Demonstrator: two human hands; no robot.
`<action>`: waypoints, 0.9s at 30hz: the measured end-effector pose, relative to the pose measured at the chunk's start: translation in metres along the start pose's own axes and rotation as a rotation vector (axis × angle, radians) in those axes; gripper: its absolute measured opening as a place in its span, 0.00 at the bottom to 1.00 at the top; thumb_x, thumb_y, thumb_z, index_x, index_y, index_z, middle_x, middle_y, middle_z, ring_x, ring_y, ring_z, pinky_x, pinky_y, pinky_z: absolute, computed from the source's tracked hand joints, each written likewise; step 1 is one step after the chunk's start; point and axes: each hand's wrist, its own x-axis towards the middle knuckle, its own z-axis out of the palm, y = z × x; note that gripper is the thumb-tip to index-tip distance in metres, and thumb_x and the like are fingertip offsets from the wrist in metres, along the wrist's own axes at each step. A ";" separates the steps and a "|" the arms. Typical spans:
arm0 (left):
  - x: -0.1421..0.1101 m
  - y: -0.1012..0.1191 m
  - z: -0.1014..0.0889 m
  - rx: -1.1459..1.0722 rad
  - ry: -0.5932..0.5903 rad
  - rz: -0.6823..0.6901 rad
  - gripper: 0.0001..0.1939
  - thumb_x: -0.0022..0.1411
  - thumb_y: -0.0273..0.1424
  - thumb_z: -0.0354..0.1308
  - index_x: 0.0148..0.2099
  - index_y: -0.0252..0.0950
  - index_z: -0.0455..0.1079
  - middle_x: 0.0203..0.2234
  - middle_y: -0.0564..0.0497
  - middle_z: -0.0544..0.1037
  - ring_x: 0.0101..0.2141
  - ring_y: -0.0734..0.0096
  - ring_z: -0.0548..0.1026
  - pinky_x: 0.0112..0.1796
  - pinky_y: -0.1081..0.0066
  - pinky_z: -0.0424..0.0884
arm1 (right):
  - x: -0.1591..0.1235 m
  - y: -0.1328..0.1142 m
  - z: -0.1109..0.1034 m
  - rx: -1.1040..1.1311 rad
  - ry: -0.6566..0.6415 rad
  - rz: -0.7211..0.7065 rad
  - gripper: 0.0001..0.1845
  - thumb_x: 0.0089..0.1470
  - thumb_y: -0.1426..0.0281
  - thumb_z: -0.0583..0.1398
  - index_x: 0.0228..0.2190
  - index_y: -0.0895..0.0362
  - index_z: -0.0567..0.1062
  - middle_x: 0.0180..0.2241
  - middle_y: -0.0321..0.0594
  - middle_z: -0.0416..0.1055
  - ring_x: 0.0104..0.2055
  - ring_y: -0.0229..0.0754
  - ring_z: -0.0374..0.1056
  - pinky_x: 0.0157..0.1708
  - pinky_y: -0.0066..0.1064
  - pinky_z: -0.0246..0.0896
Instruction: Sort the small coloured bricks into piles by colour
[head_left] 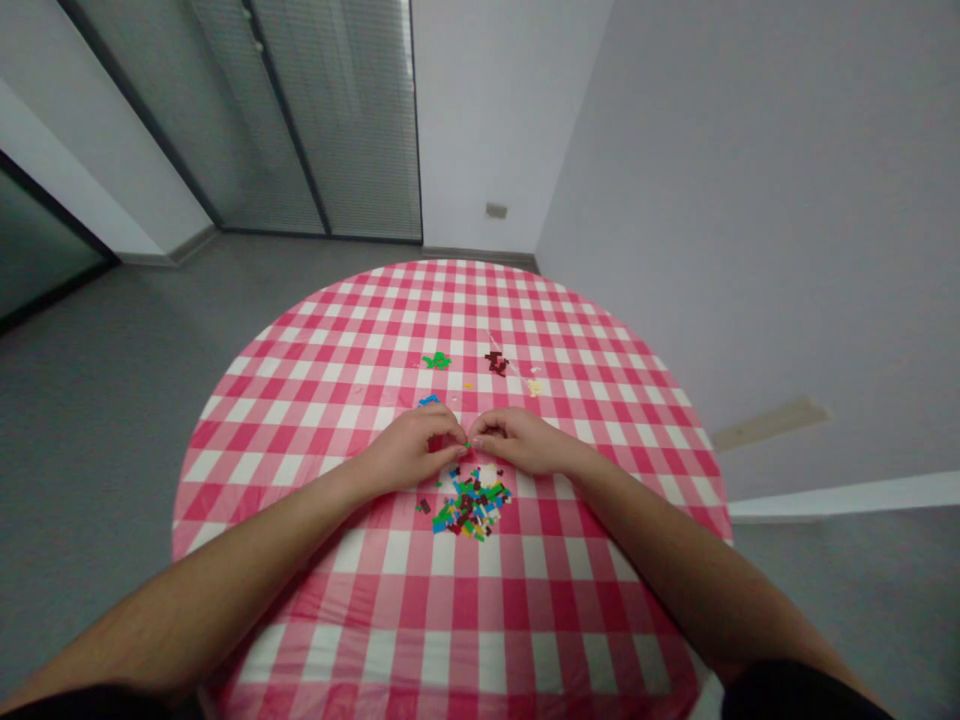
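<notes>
Mixed pile (pixel 472 508): loose on the counter (pixel 390 620)
Left hand (pixel 412 448), right hand (pixel 525 442): just beyond the pile, fingertips nearly meeting at a green piece (pixel 468 445); which grips, cannot tell
Handling: apparently one piece, calling for fine fingertip control
Green cluster (pixel 437 361), brown cluster (pixel 496 363): farther beyond the pile

I count two hands, one left (pixel 418 445) and one right (pixel 525 440), with one tiny green piece (pixel 468 445) at their fingertips. Toward the table's (pixel 465 610) near edge I have one mixed heap (pixel 472 505). Toward the far edge I get four single-color clusters: one green (pixel 437 361), one dark brown (pixel 496 362), one pale yellow (pixel 535 387), one blue (pixel 430 400), partly hidden, plus one lone orange-yellow piece (pixel 468 386). Individual pieces in the heap are too small to count.
</notes>
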 end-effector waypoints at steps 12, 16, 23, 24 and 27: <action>0.011 -0.048 -0.026 0.239 0.374 -0.331 0.07 0.63 0.34 0.62 0.34 0.37 0.77 0.32 0.49 0.79 0.35 0.65 0.75 0.39 0.66 0.69 | -0.015 -0.008 -0.015 -0.133 -0.306 0.068 0.08 0.49 0.71 0.69 0.34 0.59 0.82 0.26 0.36 0.74 0.26 0.35 0.67 0.27 0.25 0.56; 0.016 -0.068 -0.032 0.387 0.418 -0.474 0.09 0.62 0.37 0.62 0.35 0.37 0.79 0.32 0.48 0.80 0.35 0.62 0.76 0.39 0.64 0.69 | -0.016 -0.012 -0.010 -0.270 -0.343 0.086 0.10 0.46 0.77 0.69 0.34 0.59 0.83 0.25 0.33 0.73 0.26 0.33 0.66 0.26 0.24 0.55; 0.017 -0.068 -0.032 0.542 0.359 -0.503 0.13 0.63 0.38 0.57 0.39 0.40 0.82 0.38 0.46 0.82 0.42 0.55 0.77 0.45 0.60 0.70 | -0.015 -0.012 -0.009 -0.284 -0.279 0.057 0.07 0.47 0.77 0.65 0.31 0.58 0.82 0.24 0.34 0.72 0.25 0.34 0.65 0.25 0.24 0.54; 0.016 -0.068 -0.032 0.547 0.358 -0.499 0.13 0.63 0.37 0.57 0.39 0.40 0.82 0.38 0.46 0.82 0.42 0.55 0.77 0.46 0.60 0.70 | -0.015 -0.011 -0.010 -0.254 -0.261 0.048 0.06 0.48 0.77 0.65 0.31 0.58 0.82 0.25 0.34 0.73 0.25 0.34 0.66 0.25 0.24 0.55; 0.014 -0.067 -0.030 0.544 0.349 -0.480 0.11 0.60 0.34 0.57 0.38 0.38 0.81 0.37 0.46 0.82 0.41 0.55 0.77 0.46 0.58 0.70 | -0.015 -0.009 -0.016 -0.154 -0.180 0.046 0.04 0.50 0.74 0.65 0.31 0.59 0.81 0.27 0.37 0.75 0.27 0.36 0.68 0.27 0.25 0.59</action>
